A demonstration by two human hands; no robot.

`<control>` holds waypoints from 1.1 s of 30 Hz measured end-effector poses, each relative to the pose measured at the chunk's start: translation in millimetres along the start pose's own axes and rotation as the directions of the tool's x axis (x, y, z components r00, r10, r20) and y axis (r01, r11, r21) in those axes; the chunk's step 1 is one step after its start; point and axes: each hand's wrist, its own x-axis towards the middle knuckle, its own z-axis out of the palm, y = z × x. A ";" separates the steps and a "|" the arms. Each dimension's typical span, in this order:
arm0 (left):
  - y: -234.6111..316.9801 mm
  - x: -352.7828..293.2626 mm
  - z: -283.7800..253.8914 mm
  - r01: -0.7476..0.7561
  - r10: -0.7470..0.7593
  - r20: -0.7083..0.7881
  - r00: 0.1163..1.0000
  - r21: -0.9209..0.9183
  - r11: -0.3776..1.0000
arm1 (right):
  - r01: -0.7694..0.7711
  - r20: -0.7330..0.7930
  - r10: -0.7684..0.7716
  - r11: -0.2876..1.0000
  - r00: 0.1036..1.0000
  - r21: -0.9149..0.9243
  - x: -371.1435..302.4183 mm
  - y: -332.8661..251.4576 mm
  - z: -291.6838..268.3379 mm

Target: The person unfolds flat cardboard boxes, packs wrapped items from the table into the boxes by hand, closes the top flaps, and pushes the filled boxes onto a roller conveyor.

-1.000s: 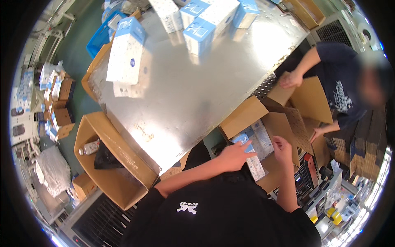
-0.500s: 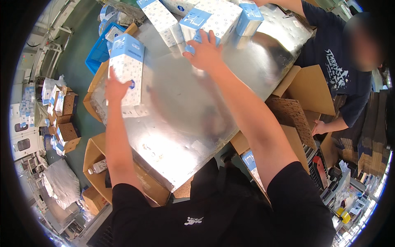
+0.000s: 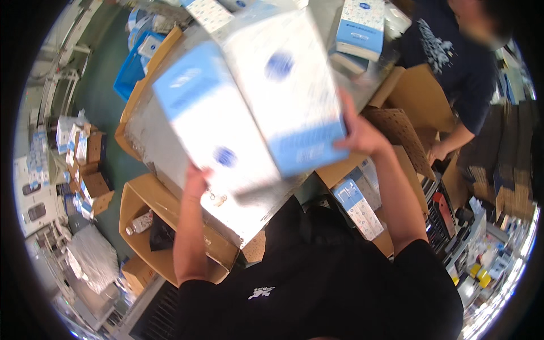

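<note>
Two long white packs with blue ends and a small printed pattern are held up side by side above the table, slightly blurred. My left hand (image 3: 196, 180) is closed on the lower left edge of the left pack (image 3: 226, 127), whose blue end points away from me. Around the lower right side of the right pack (image 3: 300, 85), my right hand (image 3: 362, 133) is closed, thumb over its blue end, which is the near one. The packs lean against each other and hide much of the metal table (image 3: 153, 127).
Another pack (image 3: 361, 28) lies at the table's far right. An open carton (image 3: 147, 198) with a bottle stands near left; a carton (image 3: 399, 195) at right holds a pack (image 3: 360, 209). A co-worker's hand (image 3: 439, 152) is at the right carton flaps. A blue crate (image 3: 129, 76) sits far left.
Both packs have been lifted off the table and brought closer to me, side by side. My right hand came back from the far side. The co-worker's far arm has left the table's far edge.
</note>
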 end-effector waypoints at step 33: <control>-198.5 -160.8 566.0 -0.912 -0.444 0.853 -0.273 -0.377 -0.163 | -0.864 -0.691 0.617 0.502 0.376 -0.022 -363.2 178.6 52.0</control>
